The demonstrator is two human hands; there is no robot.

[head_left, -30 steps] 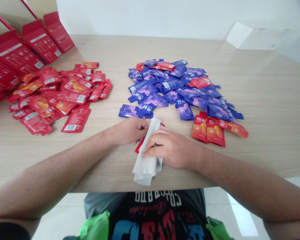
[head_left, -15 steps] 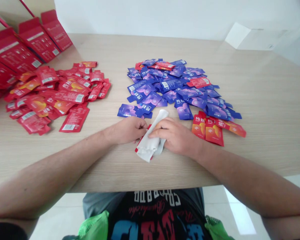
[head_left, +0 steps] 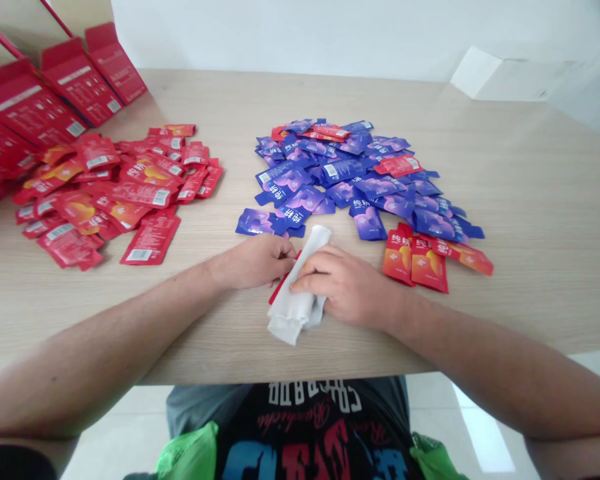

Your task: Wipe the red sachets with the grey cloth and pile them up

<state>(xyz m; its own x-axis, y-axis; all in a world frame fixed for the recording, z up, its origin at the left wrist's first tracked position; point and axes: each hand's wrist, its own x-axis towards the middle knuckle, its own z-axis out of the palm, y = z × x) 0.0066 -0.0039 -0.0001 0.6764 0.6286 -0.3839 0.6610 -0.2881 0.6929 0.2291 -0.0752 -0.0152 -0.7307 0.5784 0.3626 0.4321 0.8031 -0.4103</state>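
My right hand (head_left: pixel 350 287) presses a folded white cloth (head_left: pixel 295 310) down onto a red sachet (head_left: pixel 281 285) near the table's front edge, fingers curled over the cloth. Only the sachet's left edge shows from under the cloth. My left hand (head_left: pixel 257 261) lies beside it, fingers bent, pinching the sachet's upper left edge. Just beyond both hands lies a heap of blue sachets (head_left: pixel 350 177) with a few red ones mixed in.
A pile of red sachets (head_left: pixel 115 190) covers the table's left side. Red cartons (head_left: pixel 40 107) stand at the far left. Three red-orange sachets (head_left: pixel 430 257) lie right of my right hand. A white box (head_left: pixel 500 77) sits at the back right of the wooden table (head_left: pixel 530 200).
My right hand slid the cloth away from me over the sachet, then back a little toward me. The left hand stayed in place on the sachet.
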